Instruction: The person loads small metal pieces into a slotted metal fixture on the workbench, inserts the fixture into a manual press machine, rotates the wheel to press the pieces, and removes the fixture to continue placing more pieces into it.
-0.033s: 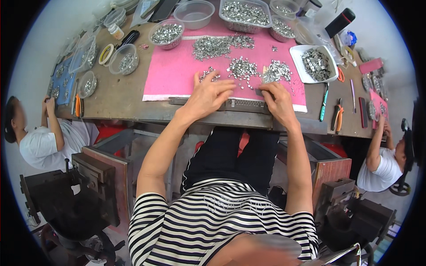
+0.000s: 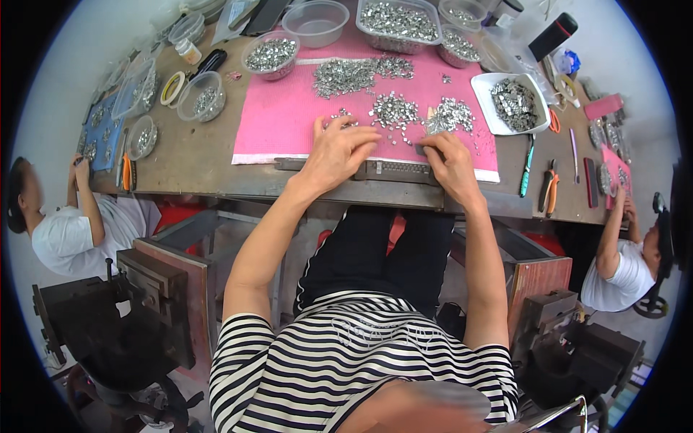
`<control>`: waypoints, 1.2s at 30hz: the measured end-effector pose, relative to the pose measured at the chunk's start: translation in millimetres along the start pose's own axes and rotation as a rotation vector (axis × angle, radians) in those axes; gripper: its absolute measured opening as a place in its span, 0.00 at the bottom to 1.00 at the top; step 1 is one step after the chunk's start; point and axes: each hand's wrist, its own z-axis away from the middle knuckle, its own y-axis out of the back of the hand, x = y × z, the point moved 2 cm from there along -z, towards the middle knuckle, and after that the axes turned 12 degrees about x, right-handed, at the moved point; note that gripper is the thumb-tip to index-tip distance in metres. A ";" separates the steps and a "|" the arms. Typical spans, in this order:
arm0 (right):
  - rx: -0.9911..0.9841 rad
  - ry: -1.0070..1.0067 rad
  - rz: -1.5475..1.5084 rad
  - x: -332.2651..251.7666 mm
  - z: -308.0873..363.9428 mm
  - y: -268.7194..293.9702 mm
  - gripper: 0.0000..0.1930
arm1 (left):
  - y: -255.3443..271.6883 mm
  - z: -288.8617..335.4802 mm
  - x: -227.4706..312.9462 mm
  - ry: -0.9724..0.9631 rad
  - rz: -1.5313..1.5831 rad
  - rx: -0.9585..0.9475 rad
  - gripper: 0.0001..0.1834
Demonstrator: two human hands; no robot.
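At the near edge of a pink ribbed mat (image 2: 278,108) lies a long, narrow metal strip (image 2: 404,168) with a row of small silver pieces along it. My left hand (image 2: 336,153) hovers over its left part, fingers stretched and apart, partly hiding a small cluster of silver pieces (image 2: 343,115). By the strip's right end my right hand (image 2: 451,159) has bent fingers pressed together beside a small dark edge; what they grip is hidden. Loose heaps of silver metal pieces (image 2: 395,110) and longer silver parts (image 2: 451,115) lie just beyond my hands.
A bigger silver heap (image 2: 345,78) lies farther back. Around the mat stand a white dish (image 2: 480,101) and a clear tub (image 2: 249,56), both holding metal parts. Orange-handled pliers (image 2: 552,191) and a teal-handled tool (image 2: 528,169) lie right. Co-workers sit at both sides.
My left hand has shifted very slightly, its fingers drawn a little to the left. My right hand and the heaps look the same.
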 end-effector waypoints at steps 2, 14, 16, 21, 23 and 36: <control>-0.003 -0.017 0.036 -1.2 -1.7 -5.5 0.07 | 1.0 -6.9 1.4 0.011 0.024 0.217 0.06; 0.039 -0.017 0.120 1.5 -6.9 -27.6 0.05 | -32.9 -31.2 4.2 -0.023 -0.101 0.172 0.05; 0.036 -0.017 0.131 1.2 -8.1 -26.5 0.05 | -32.9 -33.0 4.0 -0.028 -0.086 0.153 0.05; 0.025 -0.141 0.075 5.1 -3.2 -20.4 0.05 | -25.7 -26.1 7.7 -0.052 -0.094 0.172 0.05; 0.035 -0.149 0.073 5.5 -2.5 -20.6 0.05 | -25.2 -22.1 11.2 -0.029 -0.102 0.199 0.05; 0.079 -0.167 0.014 8.9 -0.1 -21.3 0.05 | -39.3 -18.9 19.0 0.002 -0.200 0.309 0.06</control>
